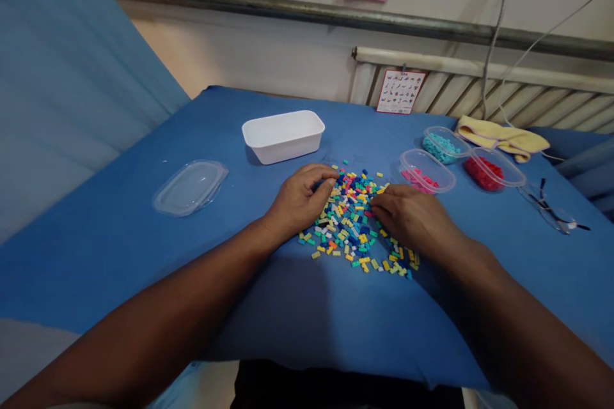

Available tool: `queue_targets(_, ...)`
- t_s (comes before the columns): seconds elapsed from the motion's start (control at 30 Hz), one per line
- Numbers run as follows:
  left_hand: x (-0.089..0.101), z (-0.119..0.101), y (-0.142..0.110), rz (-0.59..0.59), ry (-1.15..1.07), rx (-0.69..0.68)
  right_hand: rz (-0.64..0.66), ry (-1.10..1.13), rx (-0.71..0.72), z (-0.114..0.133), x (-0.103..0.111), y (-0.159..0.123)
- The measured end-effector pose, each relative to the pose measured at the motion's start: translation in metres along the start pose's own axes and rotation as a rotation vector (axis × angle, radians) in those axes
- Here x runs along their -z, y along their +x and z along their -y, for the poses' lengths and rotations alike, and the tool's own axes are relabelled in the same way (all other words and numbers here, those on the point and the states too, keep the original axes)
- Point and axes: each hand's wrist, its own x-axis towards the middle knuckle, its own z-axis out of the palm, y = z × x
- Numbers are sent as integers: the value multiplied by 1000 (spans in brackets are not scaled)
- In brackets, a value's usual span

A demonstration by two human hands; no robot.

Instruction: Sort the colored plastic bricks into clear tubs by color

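Note:
Many small toy building bricks [352, 225] in yellow, blue, green, white, pink and other colours lie in a loose pile on the blue-covered table. At the pile's left edge is my left hand [301, 199], its thumb and index fingertips close together over the bricks. My right hand [412, 214] reaches in from the other side, fingers bent and pressed together at the bricks. Whatever either hand pinches is hidden or too small to name. Just beyond my right hand, a clear plastic tub [444, 177] holds pink bricks.
A white rectangular bin [288, 148] stands behind the pile. Clear lids [185, 188] lie at left. Further tubs hold turquoise bricks [440, 148] and red bricks [484, 172]. A yellow cloth [503, 138] and eyeglasses [549, 208] lie at right. A radiator [455, 84] lines the wall.

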Motion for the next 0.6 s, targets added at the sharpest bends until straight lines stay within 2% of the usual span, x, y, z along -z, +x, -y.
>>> queue_targets(0.17, 1, -3, 0, 8, -9, -7, -46, 30, -39, -11, 0, -9)
queue_targets(0.27, 1, -4, -1, 9, -14, -23, -108, 216, -75, -14, 2, -15)
queue_targets(0.37, 0, -4, -2, 10, 1, -54, -108, 390, -69, -14, 3, -20)
queue_targets(0.6, -2, -6, -4, 30, 13, -90, -44, 225, 3, -9, -4, -17)
